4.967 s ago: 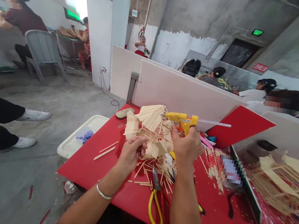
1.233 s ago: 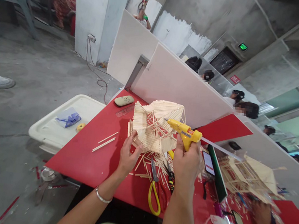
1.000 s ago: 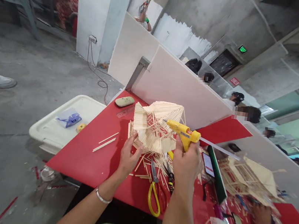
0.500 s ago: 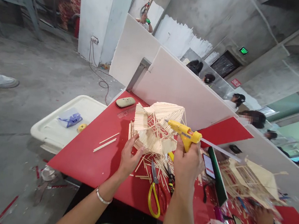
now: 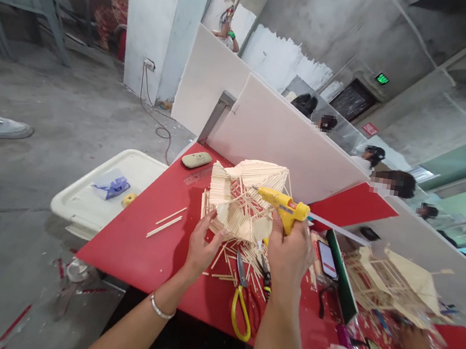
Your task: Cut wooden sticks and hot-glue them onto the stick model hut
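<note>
A model of thin wooden sticks point(image 5: 243, 220), with slatted panels round a lattice middle, sits on the red table. My left hand point(image 5: 204, 245) grips its lower left edge, thumb and fingertips against the sticks. In my right hand point(image 5: 291, 250) is a yellow hot glue gun point(image 5: 283, 202), its nozzle pointing left over the model's lattice and a clear glue stick point(image 5: 338, 229) jutting from its back. Whether the nozzle touches a stick I cannot tell. Loose wooden sticks point(image 5: 226, 264) lie under and in front of the model, beside yellow-handled scissors point(image 5: 241, 313) and dark-handled pliers point(image 5: 265, 278).
A beige oval case point(image 5: 196, 160) and a ruler point(image 5: 198, 175) lie on the table's far left. A white bin lid point(image 5: 77, 192) adjoins the left edge. A white partition point(image 5: 274, 134) stands behind. Rightward are a phone point(image 5: 327, 260), another stick model point(image 5: 392, 280) and a co-worker's hands point(image 5: 415, 344).
My right hand has shifted the glue gun slightly left, farther over the lattice. My left hand stays at the model's edge. The whole view has shifted a little.
</note>
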Tool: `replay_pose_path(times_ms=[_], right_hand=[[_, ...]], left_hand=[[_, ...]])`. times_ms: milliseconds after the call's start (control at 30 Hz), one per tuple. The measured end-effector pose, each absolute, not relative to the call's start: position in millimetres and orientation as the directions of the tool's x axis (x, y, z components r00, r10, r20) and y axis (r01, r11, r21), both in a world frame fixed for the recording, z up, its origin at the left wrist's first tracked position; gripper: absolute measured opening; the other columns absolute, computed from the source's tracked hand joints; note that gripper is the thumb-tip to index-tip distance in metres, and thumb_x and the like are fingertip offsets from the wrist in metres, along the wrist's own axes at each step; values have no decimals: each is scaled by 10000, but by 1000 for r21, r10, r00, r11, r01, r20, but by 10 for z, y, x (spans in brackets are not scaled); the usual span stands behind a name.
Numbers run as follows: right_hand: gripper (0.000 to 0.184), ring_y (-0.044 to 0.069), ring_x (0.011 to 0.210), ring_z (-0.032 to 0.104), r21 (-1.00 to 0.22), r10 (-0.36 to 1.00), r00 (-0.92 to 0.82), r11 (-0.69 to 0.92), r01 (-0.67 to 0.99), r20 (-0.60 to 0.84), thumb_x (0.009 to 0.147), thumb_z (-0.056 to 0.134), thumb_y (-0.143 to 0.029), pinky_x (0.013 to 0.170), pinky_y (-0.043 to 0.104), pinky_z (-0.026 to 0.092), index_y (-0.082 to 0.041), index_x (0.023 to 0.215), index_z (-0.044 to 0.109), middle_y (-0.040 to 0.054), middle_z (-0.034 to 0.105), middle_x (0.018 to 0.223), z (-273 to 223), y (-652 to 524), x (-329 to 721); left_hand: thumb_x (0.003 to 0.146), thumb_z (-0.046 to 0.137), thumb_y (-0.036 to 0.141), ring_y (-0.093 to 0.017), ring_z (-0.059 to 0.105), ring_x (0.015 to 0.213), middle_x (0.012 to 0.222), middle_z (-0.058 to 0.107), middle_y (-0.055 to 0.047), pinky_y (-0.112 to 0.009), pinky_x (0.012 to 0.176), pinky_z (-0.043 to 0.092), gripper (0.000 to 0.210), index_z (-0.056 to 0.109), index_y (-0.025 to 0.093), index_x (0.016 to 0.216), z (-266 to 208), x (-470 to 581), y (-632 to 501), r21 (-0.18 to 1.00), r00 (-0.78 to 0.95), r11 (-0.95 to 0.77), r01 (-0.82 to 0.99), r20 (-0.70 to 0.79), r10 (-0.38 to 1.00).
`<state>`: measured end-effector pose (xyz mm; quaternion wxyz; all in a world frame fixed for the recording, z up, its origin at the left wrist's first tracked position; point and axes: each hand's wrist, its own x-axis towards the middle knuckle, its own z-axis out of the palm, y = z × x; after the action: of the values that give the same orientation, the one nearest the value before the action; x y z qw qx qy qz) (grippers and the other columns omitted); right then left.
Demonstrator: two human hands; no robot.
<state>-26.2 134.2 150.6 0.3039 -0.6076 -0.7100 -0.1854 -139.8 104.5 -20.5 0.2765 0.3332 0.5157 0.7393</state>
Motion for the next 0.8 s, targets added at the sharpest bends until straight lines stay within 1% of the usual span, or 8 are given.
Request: replay_pose_path(times_ms=[133, 233, 433, 633, 800], right_hand=[[568, 294, 818, 632, -118, 738, -53, 178, 977, 673, 950, 400, -615, 672, 349, 343, -142, 1131, 656, 154, 718, 933, 1505, 1352, -249], [576, 295, 790, 633, -117, 736, -39, 159, 980, 676, 951, 395, -617, 664, 348, 331, -128, 1103, 659, 168, 722, 932, 1512, 1365, -237], [555, 296, 793, 635, -148, 762, -27, 160, 976, 647, 951, 419, -602, 651, 337, 322, -135, 1155, 637, 158, 725, 929, 1489, 1347, -219], [556, 295, 805, 634, -184, 773, 2, 148, 972, 634, 946, 416, -612, 655, 338, 325, -133, 1116, 642, 167, 720, 939, 1448, 1341, -215], [558, 295, 803, 631, -195, 785, 21, 128, 972, 619, 945, 414, -613, 654, 334, 307, -134, 1128, 635, 158, 721, 924, 1437, 1336, -223]], left_hand=[[872, 668, 355, -286, 540, 1309, 1403, 586, -121, -476, 1111, 412, 522, 573, 238, 1372, -210, -1397, 1045, 946, -628, -320, -59, 214, 748], [876, 663, 350, -283, 539, 1310, 1403, 588, -120, -472, 1116, 410, 512, 577, 235, 1367, -226, -1393, 1049, 944, -631, -324, -56, 218, 745], [873, 664, 345, -279, 538, 1312, 1404, 588, -121, -466, 1120, 408, 513, 576, 220, 1363, -232, -1396, 1049, 944, -627, -326, -57, 220, 747], [866, 671, 351, -283, 550, 1297, 1401, 590, -121, -461, 1098, 429, 523, 573, 225, 1364, -235, -1397, 1053, 944, -626, -323, -69, 211, 751], [875, 661, 347, -283, 559, 1286, 1402, 588, -121, -463, 1093, 434, 521, 565, 224, 1372, -235, -1396, 1047, 947, -625, -316, -52, 216, 750]])
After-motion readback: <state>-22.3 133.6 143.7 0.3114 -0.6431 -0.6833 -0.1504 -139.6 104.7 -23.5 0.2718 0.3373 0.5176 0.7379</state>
